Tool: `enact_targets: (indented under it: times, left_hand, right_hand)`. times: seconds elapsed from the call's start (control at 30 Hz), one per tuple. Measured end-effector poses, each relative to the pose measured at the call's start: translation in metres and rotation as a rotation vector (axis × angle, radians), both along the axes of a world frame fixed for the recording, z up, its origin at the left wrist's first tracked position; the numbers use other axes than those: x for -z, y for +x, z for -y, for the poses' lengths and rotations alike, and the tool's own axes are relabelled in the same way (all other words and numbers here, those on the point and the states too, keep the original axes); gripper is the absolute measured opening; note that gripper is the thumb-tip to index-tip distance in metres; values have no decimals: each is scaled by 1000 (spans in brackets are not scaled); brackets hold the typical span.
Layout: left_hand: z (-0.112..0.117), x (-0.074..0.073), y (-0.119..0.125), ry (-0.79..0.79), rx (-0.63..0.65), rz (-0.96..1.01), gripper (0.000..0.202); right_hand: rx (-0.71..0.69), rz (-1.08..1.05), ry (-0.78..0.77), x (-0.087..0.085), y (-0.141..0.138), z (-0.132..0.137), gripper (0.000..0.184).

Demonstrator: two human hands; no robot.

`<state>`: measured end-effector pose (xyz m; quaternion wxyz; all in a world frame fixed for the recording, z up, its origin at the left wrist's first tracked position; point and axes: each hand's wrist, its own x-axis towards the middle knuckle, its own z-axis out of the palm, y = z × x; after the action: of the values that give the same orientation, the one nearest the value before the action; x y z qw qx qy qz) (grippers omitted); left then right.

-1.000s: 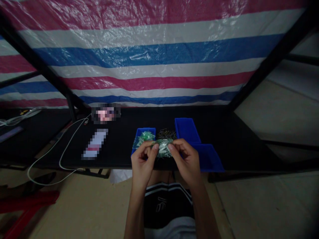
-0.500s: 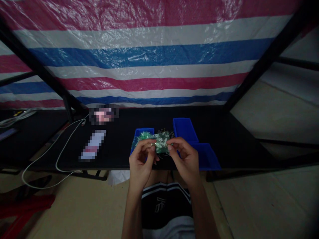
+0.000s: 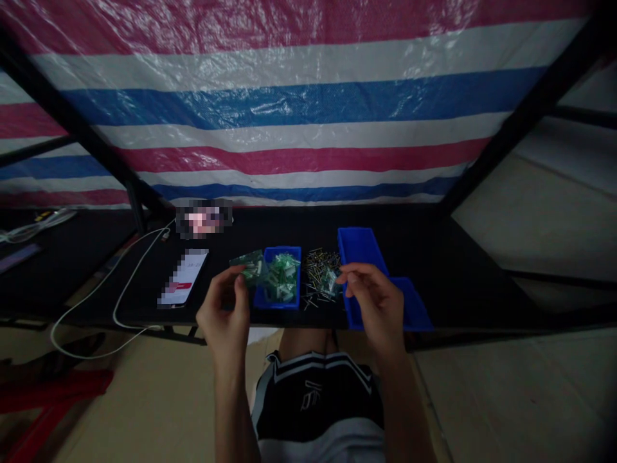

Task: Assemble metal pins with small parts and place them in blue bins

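Observation:
My left hand is raised left of a small blue tray and pinches a green strip of small parts between thumb and fingers. My right hand hovers over a pile of thin metal pins on the black table and pinches a small green and white piece. The small blue tray between my hands holds several green and white parts.
Two empty blue trays sit to the right, one partly under my right hand. A phone lies at the left with a white cable looping off the table edge. A striped tarp hangs behind, framed by black bars.
My hands, held together on one green bundle, have pulled apart: the left moved left with a green strip, the right moved right with a small piece. The tray and pins are uncovered.

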<state>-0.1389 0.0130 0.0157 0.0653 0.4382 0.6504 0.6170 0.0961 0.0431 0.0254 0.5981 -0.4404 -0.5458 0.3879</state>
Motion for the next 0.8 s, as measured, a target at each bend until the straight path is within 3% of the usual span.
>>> enact_targets:
  times: [0.1,0.27,0.43,0.53,0.67,0.8]
  left_hand:
    - [-2,6,-9,-58,-18,-110,26]
    - [-9,8,3,-127,49,-418,16]
    - [-11,8,4,-98,76,-402,18]
    - [-13,16,-1,-168,105,-468,19]
    - [-18,28,-6,-199,73,-553,21]
    - [-19,28,-4,-160,54,-563,21]
  right_hand:
    - [-4,-10,2,2,2,-1,14]
    - [-21,-24,-1,3,-1,-1,14]
    - [-26,-16,-3,1,-1,-1,15]
    - [-20,-21,1,2,0,-2,15]
    - [-23,-13,-5,2,1,-3,16]
    - [13,79,16,2,2,-4,18]
